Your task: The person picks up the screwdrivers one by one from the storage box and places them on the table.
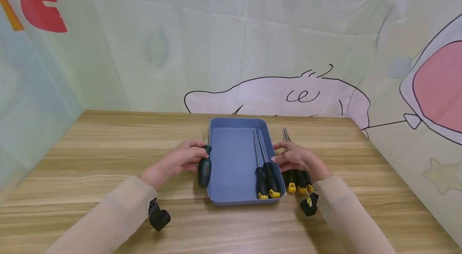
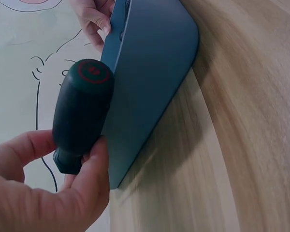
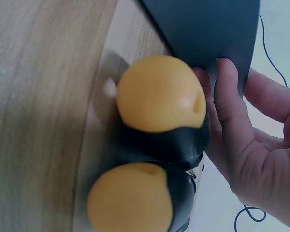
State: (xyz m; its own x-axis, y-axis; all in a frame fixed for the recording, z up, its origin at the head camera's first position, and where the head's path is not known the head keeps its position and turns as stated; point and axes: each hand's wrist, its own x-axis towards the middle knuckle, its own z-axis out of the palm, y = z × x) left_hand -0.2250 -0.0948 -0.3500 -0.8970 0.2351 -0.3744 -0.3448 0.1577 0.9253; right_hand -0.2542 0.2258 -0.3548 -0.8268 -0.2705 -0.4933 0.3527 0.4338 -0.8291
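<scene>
My left hand (image 1: 185, 157) pinches a dark green screwdriver (image 1: 204, 172) near the neck of its handle, just outside the left wall of a blue tray (image 1: 231, 166). In the left wrist view the handle end of the screwdriver (image 2: 84, 104) points toward the camera, close to the tray wall (image 2: 145, 67). With thumb and fingers, my right hand (image 1: 297, 158) grips the right wall of the tray; the right wrist view shows this hand (image 3: 251, 130) at the wall's edge. Inside the tray, two black-and-yellow screwdrivers (image 1: 268, 180) lie along its right side.
Several more black-and-yellow screwdrivers (image 1: 300, 180) lie right of the tray, partly under my right hand and wrist. The wooden table (image 1: 108, 142) meets a printed cloth backdrop (image 1: 216, 45) behind and at the sides.
</scene>
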